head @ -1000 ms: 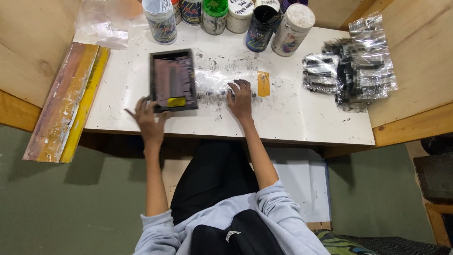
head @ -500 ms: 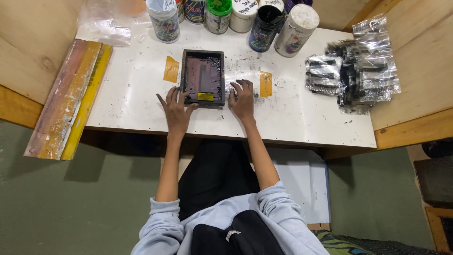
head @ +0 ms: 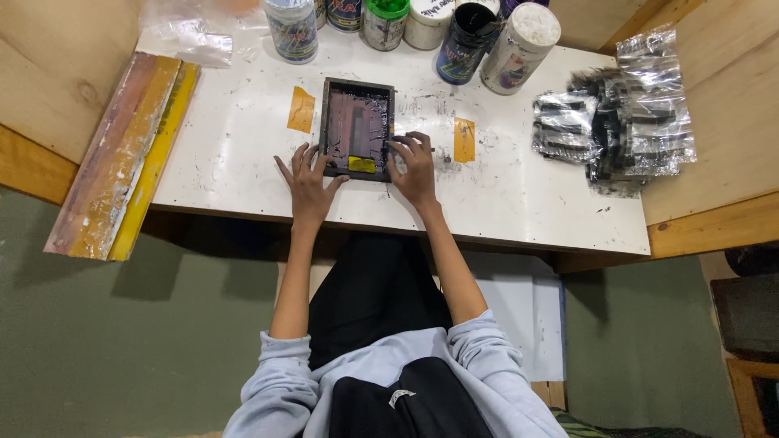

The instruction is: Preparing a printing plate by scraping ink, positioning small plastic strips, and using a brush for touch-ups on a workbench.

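Both hands at a small printing frame on the white tabletop.

I see the dark-framed screen lying flat near the middle of the tabletop, between two orange tape strips, closer to the front edge than the jars lined along the back edge. My left hand lies spread, fingertips touching the frame's near left corner. My right hand rests with fingers loosely curled on the frame's right edge; whether it pinches anything I cannot tell. Foil packets sit heaped at the right edge, wooden squeegees along the left.
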